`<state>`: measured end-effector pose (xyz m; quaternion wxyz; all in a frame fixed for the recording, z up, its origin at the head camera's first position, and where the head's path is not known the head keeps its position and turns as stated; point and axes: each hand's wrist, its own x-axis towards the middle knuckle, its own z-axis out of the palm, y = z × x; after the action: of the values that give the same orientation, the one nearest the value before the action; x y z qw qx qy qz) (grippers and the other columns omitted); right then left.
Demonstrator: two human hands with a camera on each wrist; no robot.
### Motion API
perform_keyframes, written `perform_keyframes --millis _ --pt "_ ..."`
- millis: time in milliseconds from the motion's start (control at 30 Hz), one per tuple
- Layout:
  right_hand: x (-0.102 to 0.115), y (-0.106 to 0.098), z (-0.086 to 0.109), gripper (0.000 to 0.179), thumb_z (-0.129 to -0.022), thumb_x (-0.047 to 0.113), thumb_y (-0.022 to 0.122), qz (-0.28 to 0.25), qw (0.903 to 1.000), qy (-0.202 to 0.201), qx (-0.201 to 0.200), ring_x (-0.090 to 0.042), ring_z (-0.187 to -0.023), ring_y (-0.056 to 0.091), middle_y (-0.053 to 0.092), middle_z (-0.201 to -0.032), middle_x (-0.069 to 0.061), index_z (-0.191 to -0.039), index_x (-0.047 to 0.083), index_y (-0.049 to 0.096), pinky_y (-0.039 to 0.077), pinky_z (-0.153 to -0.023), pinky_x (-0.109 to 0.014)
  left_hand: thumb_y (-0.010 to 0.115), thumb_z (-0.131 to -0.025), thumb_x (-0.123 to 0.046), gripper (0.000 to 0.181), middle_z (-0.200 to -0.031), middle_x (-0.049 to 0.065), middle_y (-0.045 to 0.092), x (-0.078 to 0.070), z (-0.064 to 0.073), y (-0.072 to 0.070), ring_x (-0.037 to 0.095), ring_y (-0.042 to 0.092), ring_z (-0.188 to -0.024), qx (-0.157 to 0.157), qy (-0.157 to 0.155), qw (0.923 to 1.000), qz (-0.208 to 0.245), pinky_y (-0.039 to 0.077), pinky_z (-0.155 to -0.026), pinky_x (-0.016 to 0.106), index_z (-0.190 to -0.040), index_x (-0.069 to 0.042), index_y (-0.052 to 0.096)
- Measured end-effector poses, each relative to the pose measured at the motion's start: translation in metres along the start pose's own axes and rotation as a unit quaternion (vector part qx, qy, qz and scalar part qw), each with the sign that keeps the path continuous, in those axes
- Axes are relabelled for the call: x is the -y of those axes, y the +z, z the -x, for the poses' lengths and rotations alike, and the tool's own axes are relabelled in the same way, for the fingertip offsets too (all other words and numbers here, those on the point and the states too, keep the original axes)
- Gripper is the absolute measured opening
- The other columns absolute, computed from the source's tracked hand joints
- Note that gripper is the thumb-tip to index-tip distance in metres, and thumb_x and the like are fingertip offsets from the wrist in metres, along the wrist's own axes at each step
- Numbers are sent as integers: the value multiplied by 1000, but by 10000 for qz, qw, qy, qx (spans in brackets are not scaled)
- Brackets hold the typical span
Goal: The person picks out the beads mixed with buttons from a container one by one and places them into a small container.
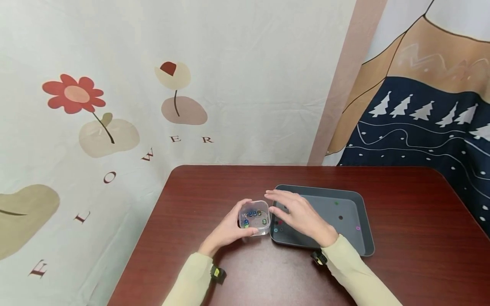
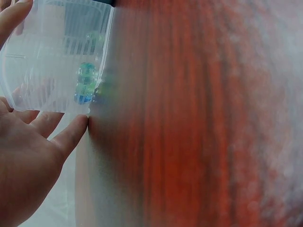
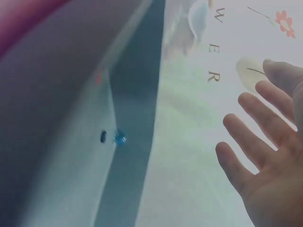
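Observation:
A small clear plastic box [image 1: 262, 232] with an open top stands just left of a dark grey tray [image 1: 350, 236]. My left hand [image 1: 228, 227] grips the box, thumb on its near side and fingers round its left and far side. Several glassy marbles [image 1: 254, 213], blue and greenish, lie on the bottom of the box; they show through its ribbed wall in the left wrist view. Over the tray's left part hovers my right hand [image 1: 302, 213], fingers extended and holding nothing, fingertips near the box's right rim. It hides part of the tray floor.
Several small coloured pieces lie scattered in the tray, among them a green one [image 1: 336, 203], a dark brown one [image 1: 340, 217] and a purple one [image 1: 358, 228]. The reddish-brown table [image 1: 405, 212] reaches back to a printed curtain [image 1: 249, 85].

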<state>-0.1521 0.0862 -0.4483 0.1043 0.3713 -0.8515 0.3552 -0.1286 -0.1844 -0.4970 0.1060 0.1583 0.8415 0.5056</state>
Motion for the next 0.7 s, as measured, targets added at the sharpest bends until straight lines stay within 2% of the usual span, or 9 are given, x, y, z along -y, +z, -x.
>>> perform_keyframes --millis 67,267,433,700 --pt "-1 -5 -1 42 -98 24 74 53 10000 -2 0 -26 -131 59 63 -142 -4 -138 13 66 48 -103 -52 88 -82 -22 89 -151 11 48 -6 1 0 33 52 -129 18 -32 10000 51 36 -110 58 -155 -15 38" --pt "-6 -16 -4 46 -98 29 74 325 9993 148 75 -26 -133 56 62 -143 -5 -139 12 66 45 -106 -55 86 -82 -12 86 -148 23 48 -40 8 -4 45 51 -129 23 -37 9998 184 35 -109 62 -153 0 38" --pt "-14 -22 -6 47 -96 29 76 497 9986 163 121 -27 -131 58 62 -142 -7 -139 10 66 46 -104 -56 86 -82 -12 87 -148 23 48 -40 8 -4 43 51 -128 -1 -106 9998 190 35 -109 58 -153 -2 38" --pt "-27 -24 -6 50 -97 35 75 569 9969 350 424 -27 -132 56 62 -143 -8 -140 12 65 45 -106 -55 87 -80 -11 86 -145 20 51 -40 9 -3 41 53 -124 -85 -54 9999 140 38 -107 56 -151 -2 39"
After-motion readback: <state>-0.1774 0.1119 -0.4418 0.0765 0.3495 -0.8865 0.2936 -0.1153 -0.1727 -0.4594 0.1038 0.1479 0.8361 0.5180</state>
